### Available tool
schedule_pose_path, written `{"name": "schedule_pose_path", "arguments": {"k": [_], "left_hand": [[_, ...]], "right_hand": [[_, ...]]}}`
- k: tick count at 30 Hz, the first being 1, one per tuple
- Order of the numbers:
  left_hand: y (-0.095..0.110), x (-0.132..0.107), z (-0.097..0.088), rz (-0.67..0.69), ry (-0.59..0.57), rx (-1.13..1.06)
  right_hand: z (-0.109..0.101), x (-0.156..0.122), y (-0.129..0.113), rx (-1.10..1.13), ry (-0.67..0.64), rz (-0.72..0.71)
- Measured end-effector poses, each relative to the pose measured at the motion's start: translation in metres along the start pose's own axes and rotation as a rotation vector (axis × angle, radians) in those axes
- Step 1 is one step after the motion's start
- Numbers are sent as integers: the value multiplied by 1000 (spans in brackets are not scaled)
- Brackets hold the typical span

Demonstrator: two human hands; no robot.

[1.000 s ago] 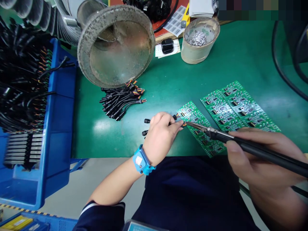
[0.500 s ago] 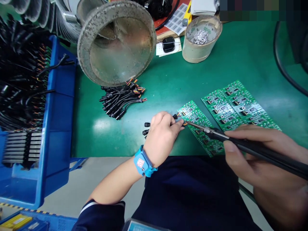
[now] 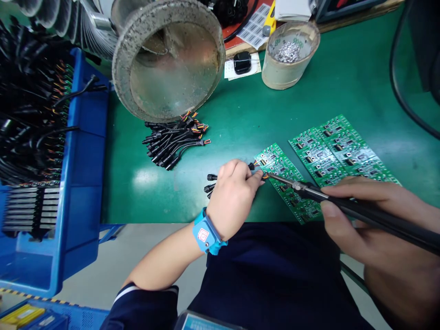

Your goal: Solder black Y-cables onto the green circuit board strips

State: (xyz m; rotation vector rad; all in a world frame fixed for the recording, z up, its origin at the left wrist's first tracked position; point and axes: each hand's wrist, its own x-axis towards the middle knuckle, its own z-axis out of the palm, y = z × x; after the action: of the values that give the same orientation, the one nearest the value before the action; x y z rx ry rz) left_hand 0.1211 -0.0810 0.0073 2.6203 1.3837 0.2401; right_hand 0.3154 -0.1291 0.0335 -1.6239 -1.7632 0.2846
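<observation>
My left hand (image 3: 233, 190), with a blue strap on its wrist, pinches a black cable by its coloured wire end at the left edge of a green circuit board (image 3: 283, 167). Its fingers partly hide that cable; black connector ends (image 3: 210, 188) stick out on the hand's far side. In my right hand (image 3: 371, 220) is a soldering iron (image 3: 338, 204), gripped like a pen. The iron's tip meets the wires beside my left fingertips, at the board's edge. More joined circuit boards (image 3: 343, 146) lie just to the right.
A pile of black cables (image 3: 175, 140) lies under a round metal fume hood (image 3: 120, 78). At the left stands a blue crate (image 3: 87, 119) full of cables. Toward the back are a tub (image 3: 283, 75) of solder bits, a black case (image 3: 242, 63) and a yellow cutter (image 3: 269, 20).
The view has shifted very slightly. Both hands and the soldering iron hold nearly the same place at the wires.
</observation>
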Motion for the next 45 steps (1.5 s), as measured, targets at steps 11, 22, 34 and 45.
{"name": "schedule_pose_path", "arguments": {"k": [11,22,34,45], "left_hand": [[-2,0,0,2,-1,-7],[2,-4,6,-22,62,-55],[2,-4,5,-32,53,-69],[3,-2,1,-18,0,-17]], "right_hand": [[-3,-8,27,192,104,26],[6,-5,22,112,78,10],[9,-4,21,77,58,-17],[6,-4,20,82,27,5]]}}
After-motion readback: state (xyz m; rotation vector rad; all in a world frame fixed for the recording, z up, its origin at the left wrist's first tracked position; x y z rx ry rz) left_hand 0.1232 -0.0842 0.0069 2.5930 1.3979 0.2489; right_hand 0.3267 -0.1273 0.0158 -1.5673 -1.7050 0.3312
